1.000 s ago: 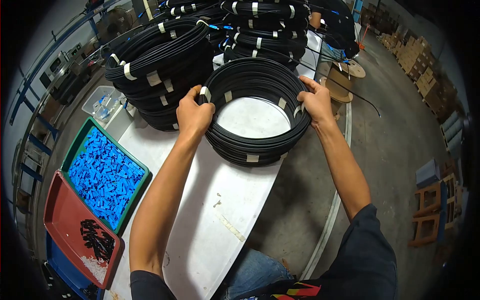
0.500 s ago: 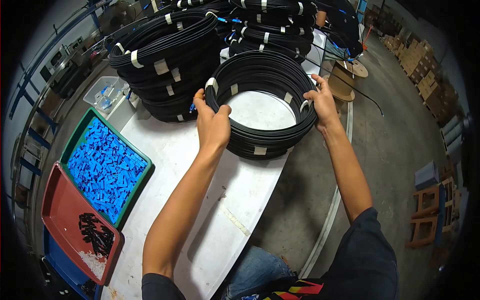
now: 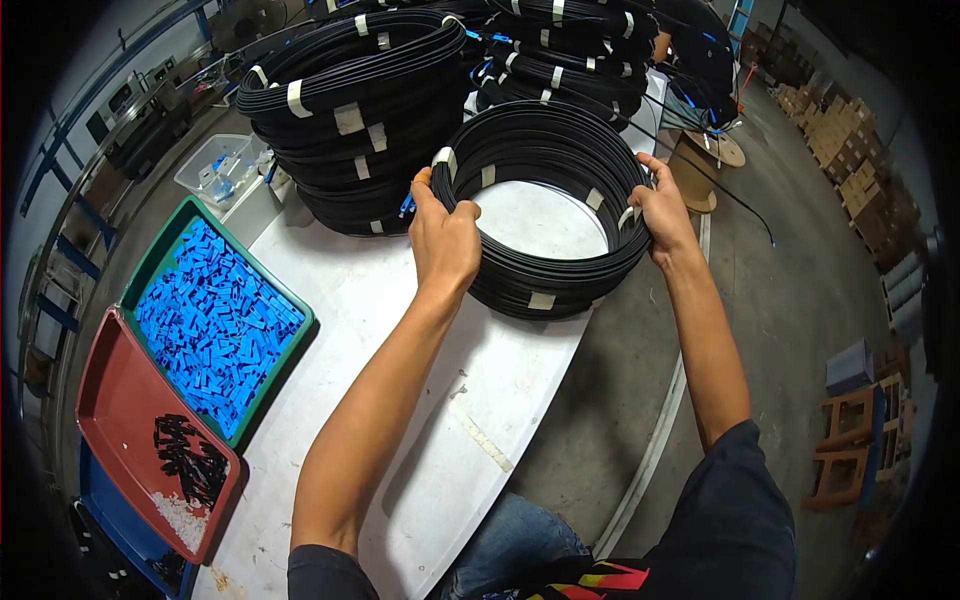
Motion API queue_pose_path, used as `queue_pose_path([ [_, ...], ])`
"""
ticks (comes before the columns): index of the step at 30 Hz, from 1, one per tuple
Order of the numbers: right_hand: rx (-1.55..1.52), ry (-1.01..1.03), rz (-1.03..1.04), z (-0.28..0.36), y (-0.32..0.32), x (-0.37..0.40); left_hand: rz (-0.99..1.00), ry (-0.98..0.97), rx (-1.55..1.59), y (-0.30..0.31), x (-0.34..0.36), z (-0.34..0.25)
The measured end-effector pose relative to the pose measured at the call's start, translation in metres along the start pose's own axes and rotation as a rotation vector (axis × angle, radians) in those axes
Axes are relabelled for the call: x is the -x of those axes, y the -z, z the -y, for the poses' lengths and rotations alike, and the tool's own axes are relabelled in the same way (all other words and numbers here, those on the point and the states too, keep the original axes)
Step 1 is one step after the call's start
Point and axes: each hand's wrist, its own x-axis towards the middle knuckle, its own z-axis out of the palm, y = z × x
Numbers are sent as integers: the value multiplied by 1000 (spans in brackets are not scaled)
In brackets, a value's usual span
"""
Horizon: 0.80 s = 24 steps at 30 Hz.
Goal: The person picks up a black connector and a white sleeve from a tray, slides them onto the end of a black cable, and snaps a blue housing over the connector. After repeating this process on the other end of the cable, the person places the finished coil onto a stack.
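A stack of black cable coils, bound with pieces of whitish tape, sits at the far part of the white table. My left hand grips its near-left rim, thumb toward the inside and fingers hidden around the outside. On the right rim, my right hand is closed with its thumb over the inner edge. A blue connector shows beside my left fingers. Just left of this stack stands a taller pile of black coils.
On the left lie a green tray of blue plastic pieces, a red tray with black and clear small parts, and a blue tray. More coils stand behind. Beyond them are a wooden spool and another person.
The view has shifted slightly, so the coils and trays appear a little further right. Both hands keep the same hold on the coil stack.
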Motion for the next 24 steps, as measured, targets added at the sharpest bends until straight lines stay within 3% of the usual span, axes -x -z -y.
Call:
queue_pose_path([
  [6,-41,-28,49,-4,6,-5,-28,-113,114,-5,-6,20],
  [10,-131,-61,104,-4,12,-3,28,-56,170,-3,-6,20],
  [12,-170,-60,144,-9,13,-7,9,-68,466,-5,-12,25],
  [16,-446,-49,111,-21,11,-12,-85,-49,634,-15,-24,33],
  [21,-534,-43,259,-36,22,-24,-102,-92,541,-24,-33,45],
  [24,-462,-37,189,-32,19,-18,-130,-139,526,-24,-35,48],
])
